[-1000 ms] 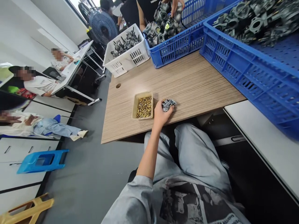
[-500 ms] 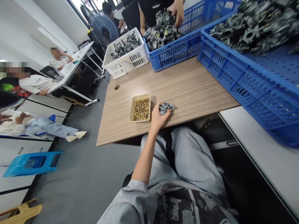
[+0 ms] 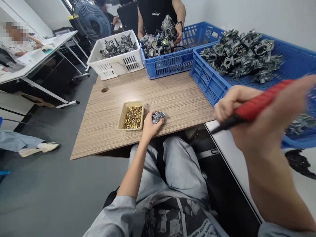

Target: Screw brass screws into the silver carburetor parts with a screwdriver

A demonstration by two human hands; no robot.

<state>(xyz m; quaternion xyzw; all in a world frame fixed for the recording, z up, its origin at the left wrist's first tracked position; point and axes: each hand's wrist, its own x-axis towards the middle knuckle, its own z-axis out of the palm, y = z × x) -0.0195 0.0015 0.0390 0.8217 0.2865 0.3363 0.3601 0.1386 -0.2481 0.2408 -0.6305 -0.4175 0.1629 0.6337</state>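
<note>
My left hand rests on the wooden table near its front edge, fingers closed round a small grey metal part. Just left of it sits a shallow beige tray filled with small brass pieces. My right hand is raised close to the camera at the right, gripping a red-handled tool with a dark shaft that points down and left.
Two blue crates and a white basket hold grey metal castings along the table's back and right. A person in black handles parts at the far blue crate. A fan and other seated people are at the left.
My right hand with the red-handled tool has come into view at the right. The view has swung right. My left hand stays on the metal part.
</note>
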